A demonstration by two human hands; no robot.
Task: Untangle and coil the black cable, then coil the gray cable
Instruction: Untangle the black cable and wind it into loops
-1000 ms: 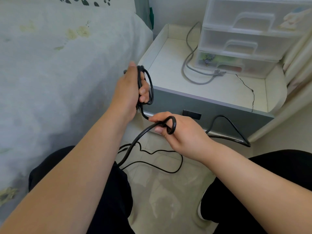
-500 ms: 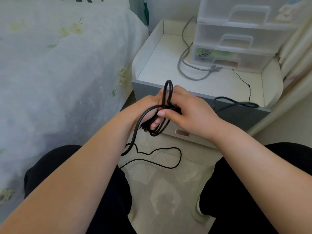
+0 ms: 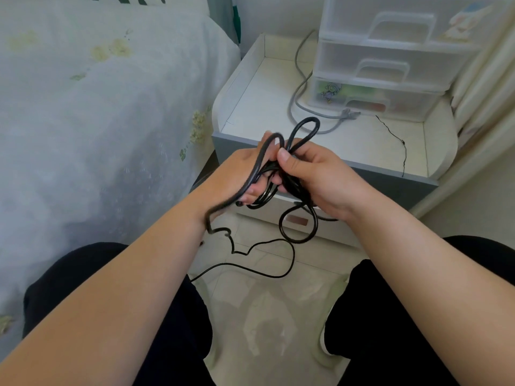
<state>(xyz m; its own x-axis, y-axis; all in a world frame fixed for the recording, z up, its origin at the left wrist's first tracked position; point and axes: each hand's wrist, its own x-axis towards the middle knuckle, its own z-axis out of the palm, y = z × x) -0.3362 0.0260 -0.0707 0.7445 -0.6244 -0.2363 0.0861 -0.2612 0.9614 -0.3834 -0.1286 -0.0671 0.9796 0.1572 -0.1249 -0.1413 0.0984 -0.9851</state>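
The black cable (image 3: 298,229) is bunched in loose loops between both hands, in front of the nightstand. My left hand (image 3: 237,176) grips the bundle from the left, and one thick strand runs over its back and wrist. My right hand (image 3: 315,171) pinches the loops from the right with the thumb on top. One loop sticks up above the fingers, another hangs below the right hand. A thinner stretch trails down to the floor between my knees. The gray cable (image 3: 299,87) lies curved on the nightstand top, its plug beside the drawer unit.
The white-topped gray nightstand (image 3: 250,107) stands ahead, with a clear plastic drawer unit (image 3: 390,59) at its back. A thin black wire (image 3: 401,146) lies on its right side. A bed with a pale cover (image 3: 97,121) fills the left. Tiled floor (image 3: 264,316) lies between my legs.
My hands came together from apart. More of the black cable is gathered into loops, and the stretch that lay over the nightstand's front right edge is gone from there.
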